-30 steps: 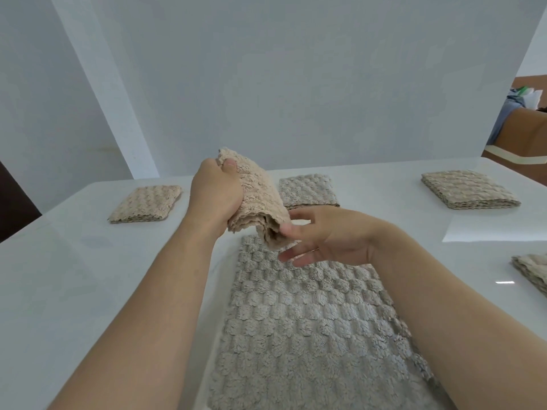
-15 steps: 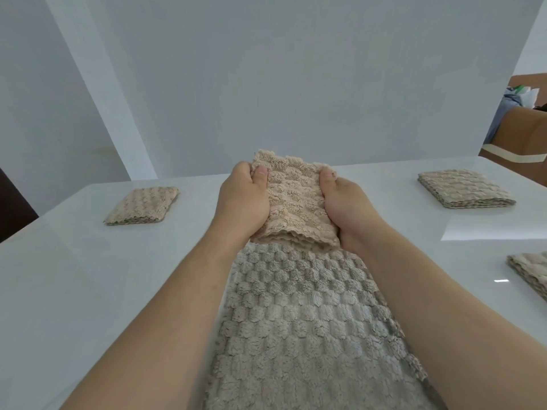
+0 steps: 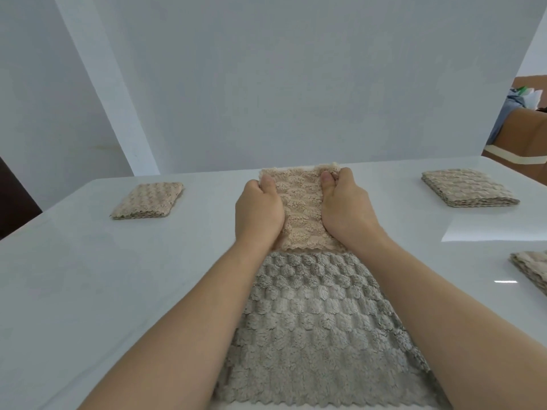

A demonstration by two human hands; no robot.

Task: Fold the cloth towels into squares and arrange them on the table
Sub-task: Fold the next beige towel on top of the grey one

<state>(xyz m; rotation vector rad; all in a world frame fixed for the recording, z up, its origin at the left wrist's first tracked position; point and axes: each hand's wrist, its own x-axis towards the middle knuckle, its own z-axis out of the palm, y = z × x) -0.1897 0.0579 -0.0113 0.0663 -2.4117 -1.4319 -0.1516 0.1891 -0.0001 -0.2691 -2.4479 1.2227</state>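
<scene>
Your left thumb (image 3: 268, 181) and right thumb (image 3: 327, 178) lie flat on top of the folded beige towel (image 3: 300, 216), one near each far corner. The rest of your fingers curl round its side edges, mostly hidden beneath. Your left hand (image 3: 259, 211) and right hand (image 3: 346, 208) each clamp one side of it, so the bundle is held square between them.

A second ago your left hand alone held this towel up in the air, with the right hand loose under it. Since then the right has come onto its other side, and both hands have carried it forward and down. It now sits low at the far end of the flat grey towel (image 3: 310, 321), and its near edge overlaps that towel's far edge. Whether it rests fully on the table (image 3: 88, 276) you cannot tell from here.

That reads as the placing step for this one. A folded towel seen there earlier is now hidden behind your hands. The others lie well apart: the folded towel on the left (image 3: 147, 200), the folded towel far right (image 3: 469, 192) and another folded towel at the right edge (image 3: 531, 270). The grey towel is still to be folded.
</scene>
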